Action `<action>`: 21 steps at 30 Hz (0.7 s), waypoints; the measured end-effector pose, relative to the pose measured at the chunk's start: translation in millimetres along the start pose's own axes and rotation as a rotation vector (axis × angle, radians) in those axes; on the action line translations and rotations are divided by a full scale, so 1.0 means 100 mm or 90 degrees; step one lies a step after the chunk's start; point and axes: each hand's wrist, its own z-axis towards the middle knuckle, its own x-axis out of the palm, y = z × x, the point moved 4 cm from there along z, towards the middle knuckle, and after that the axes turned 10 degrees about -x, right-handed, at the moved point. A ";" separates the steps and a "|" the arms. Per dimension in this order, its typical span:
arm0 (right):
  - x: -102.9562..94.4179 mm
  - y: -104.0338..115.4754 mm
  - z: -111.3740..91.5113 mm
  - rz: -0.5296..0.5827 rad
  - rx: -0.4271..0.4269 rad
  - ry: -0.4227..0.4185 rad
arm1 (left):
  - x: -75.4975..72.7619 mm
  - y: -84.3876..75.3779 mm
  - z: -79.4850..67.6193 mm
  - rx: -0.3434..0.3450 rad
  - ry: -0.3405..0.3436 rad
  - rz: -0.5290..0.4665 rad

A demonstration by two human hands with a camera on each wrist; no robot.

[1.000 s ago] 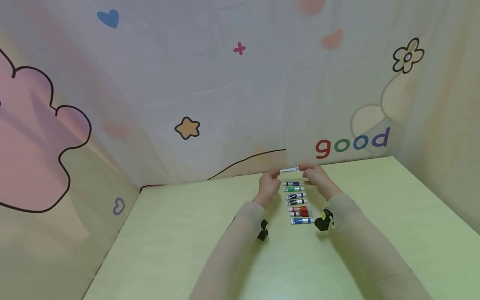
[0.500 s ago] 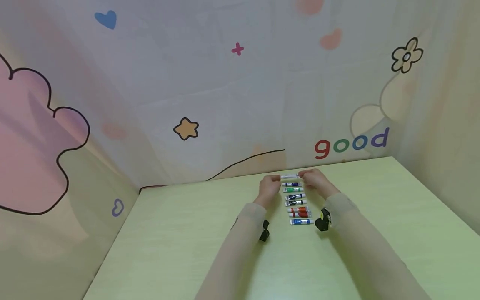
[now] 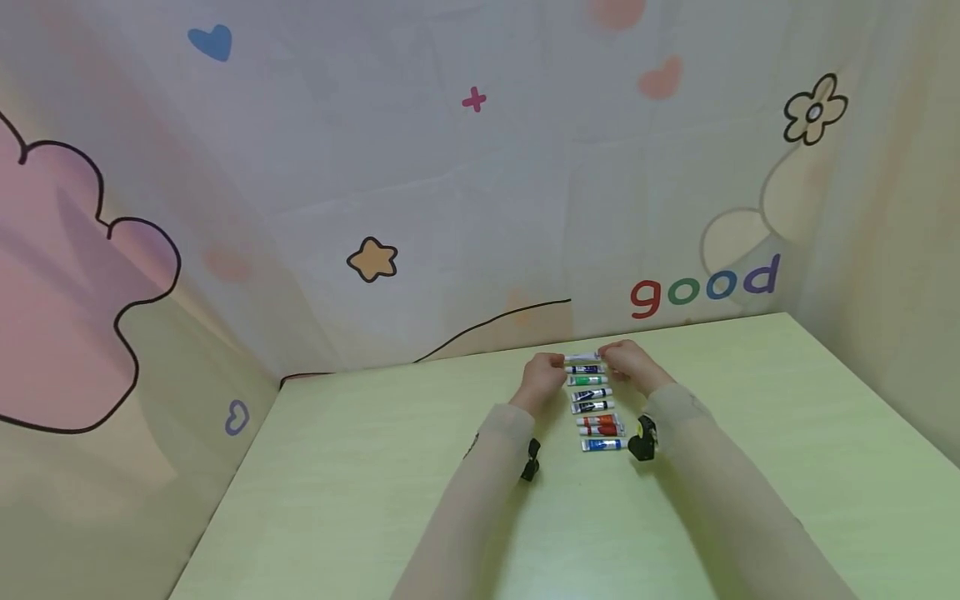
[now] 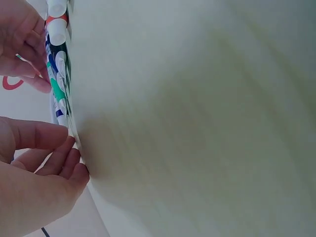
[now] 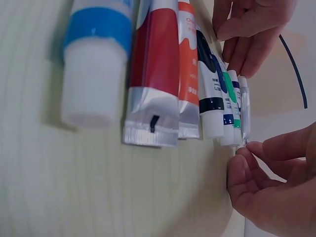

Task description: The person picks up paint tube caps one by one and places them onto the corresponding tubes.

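A whitish-silver paint tube (image 3: 582, 357) lies crosswise at the far end of a row of paint tubes. My left hand (image 3: 538, 382) pinches its left end with the fingertips, while my right hand (image 3: 632, 365) pinches its right end. Close up in the right wrist view, thumb and finger of the right hand (image 5: 276, 180) meet at the tube's crimped end (image 5: 245, 140). Nearest to it in the row are a dark blue tube (image 3: 585, 369) and a green tube (image 3: 588, 381). In the left wrist view, the left fingertips hide the end they hold.
Toward me the row continues with two dark-labelled tubes (image 3: 592, 407), an orange tube (image 3: 597, 420), a red tube (image 3: 602, 431) and a blue tube (image 3: 603, 445). They lie on a pale green table (image 3: 360, 483). A printed curtain (image 3: 450, 192) hangs behind the table's back edge.
Both hands have brought the whitish-silver tube toward me and down, from behind the row to just beside the dark blue tube. The other tubes stay in place.
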 end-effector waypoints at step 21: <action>0.03 -0.09 0.08 -0.040 0.018 0.011 | 0.03 -0.09 0.03 -0.030 -0.009 0.024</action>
